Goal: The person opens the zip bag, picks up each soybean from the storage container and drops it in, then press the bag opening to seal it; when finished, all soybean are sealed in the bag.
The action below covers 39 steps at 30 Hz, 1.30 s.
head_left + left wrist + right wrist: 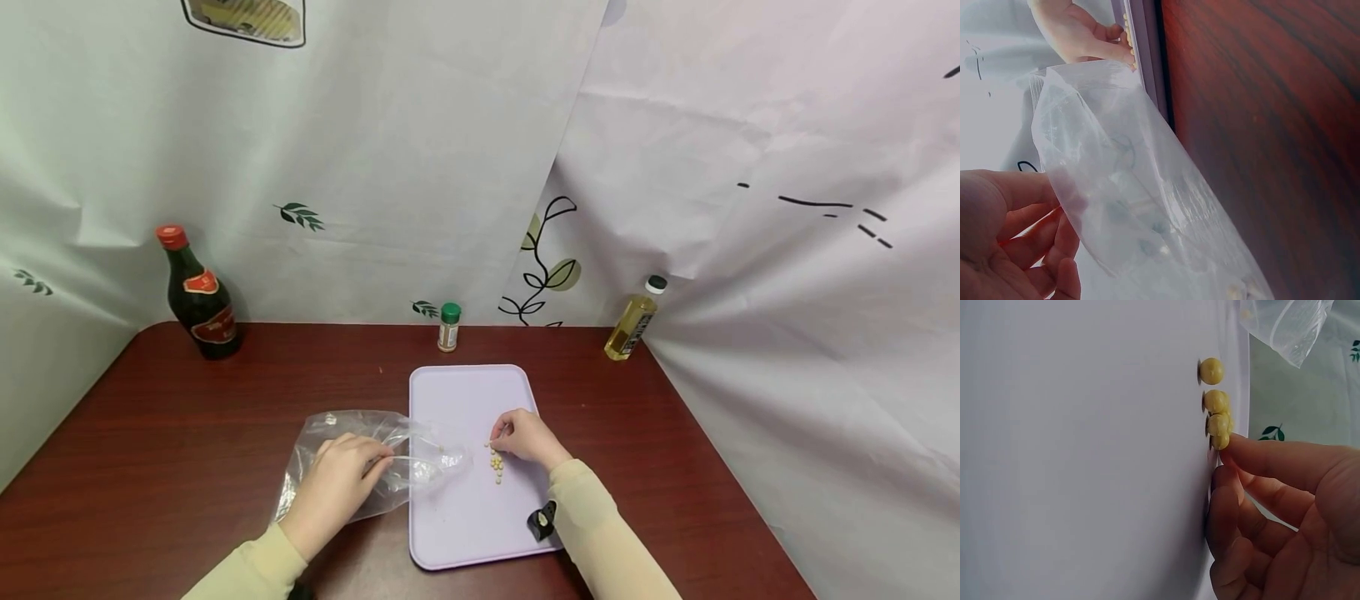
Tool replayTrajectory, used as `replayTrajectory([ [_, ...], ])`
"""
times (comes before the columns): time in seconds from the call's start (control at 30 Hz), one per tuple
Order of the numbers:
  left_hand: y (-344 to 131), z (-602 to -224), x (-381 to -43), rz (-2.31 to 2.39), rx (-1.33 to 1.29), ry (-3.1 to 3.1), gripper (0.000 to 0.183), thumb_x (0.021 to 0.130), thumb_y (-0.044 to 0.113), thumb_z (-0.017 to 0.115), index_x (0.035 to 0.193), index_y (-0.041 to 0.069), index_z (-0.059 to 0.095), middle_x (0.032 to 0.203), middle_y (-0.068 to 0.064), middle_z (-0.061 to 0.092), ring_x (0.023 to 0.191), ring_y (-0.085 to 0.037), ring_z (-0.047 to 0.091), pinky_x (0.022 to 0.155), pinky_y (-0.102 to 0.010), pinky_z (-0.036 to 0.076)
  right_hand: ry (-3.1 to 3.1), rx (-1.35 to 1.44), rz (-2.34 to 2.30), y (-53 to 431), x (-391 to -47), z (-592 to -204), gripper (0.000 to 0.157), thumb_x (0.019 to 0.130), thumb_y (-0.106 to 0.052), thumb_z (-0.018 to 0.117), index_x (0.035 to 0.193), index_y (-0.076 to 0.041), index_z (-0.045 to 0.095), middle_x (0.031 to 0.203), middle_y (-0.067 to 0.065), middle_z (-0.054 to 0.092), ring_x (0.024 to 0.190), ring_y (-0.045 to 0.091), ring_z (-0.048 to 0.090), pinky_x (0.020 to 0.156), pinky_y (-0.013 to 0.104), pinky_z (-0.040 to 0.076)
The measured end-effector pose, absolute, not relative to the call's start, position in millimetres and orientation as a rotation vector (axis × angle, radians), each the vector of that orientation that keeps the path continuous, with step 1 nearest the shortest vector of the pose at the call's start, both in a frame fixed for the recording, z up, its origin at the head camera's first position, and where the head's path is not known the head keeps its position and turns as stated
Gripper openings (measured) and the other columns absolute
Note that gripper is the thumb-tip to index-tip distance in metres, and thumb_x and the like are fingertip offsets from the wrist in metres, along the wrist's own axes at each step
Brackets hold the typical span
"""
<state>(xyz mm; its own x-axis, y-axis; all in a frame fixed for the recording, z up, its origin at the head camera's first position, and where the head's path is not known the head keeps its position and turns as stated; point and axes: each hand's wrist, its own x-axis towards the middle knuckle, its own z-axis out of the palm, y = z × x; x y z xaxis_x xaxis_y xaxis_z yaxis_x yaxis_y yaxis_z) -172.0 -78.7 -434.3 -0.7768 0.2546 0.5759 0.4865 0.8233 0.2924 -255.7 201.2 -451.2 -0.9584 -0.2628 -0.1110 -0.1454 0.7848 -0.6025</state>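
My left hand (pixel 339 479) pinches the rim of a clear plastic bag (pixel 375 500) between thumb and fingers. The mouth of the bag reaches over the left side of a pale purple tray (pixel 468 529), and a few pale specks show inside it in the left wrist view. Several round yellow soybeans (pixel 497 464) lie in a small cluster on the tray. At the cluster's far end is my right hand (pixel 525 435), fingers bent, thumb tip right at the nearest soybeans (pixel 1217 425). Whether a bean sits between its fingertips I cannot tell.
Behind the tray stands a small green-capped spice jar (pixel 448 327). A dark red-capped bottle (pixel 202 300) stands at the back left, and a bottle of yellow oil (pixel 633 323) at the back right. White patterned sheeting (pixel 420 167) bounds the reddish-brown table (pixel 187 417).
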Motion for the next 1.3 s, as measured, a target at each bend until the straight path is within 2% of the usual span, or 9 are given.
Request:
replayTrajectory([
  [0.37, -79, -434, -171, -0.594, -0.545, -2.484, 0.013, 0.07, 0.009, 0.081, 0.08, 0.012, 0.073, 0.081, 0.001, 0.071, 0.077, -0.018, 0.064, 0.067, -0.038, 0.044, 2.766, -0.384, -1.007, 200, -249, -443, 0.012, 0.079, -0.008, 0.073, 0.072, -0.008, 0.064, 0.056, -0.005, 0.051, 0.047, 0.006, 0.048, 0.048, 0.021, 0.039],
  [0.73, -79, -433, -171, -0.604, -0.538, -2.501, 0.013, 0.071, 0.009, 0.082, 0.079, 0.012, 0.073, 0.081, 0.001, 0.071, 0.078, -0.019, 0.064, 0.07, -0.04, 0.045, 2.748, -0.658, -0.964, 184, -240, -429, 0.009, 0.078, -0.009, 0.074, 0.074, -0.011, 0.066, 0.062, -0.009, 0.051, 0.056, 0.003, 0.046, 0.055, 0.02, 0.04],
  [1.3, -79, -433, -172, -0.591, -0.559, -2.495, 0.012, 0.071, 0.01, 0.081, 0.079, 0.012, 0.073, 0.081, 0.001, 0.071, 0.078, -0.019, 0.064, 0.069, -0.039, 0.045, 2.726, -0.652, -0.987, 175, -237, -426, 0.006, 0.081, -0.012, 0.072, 0.079, -0.011, 0.067, 0.065, -0.007, 0.052, 0.056, 0.005, 0.047, 0.051, 0.02, 0.039],
])
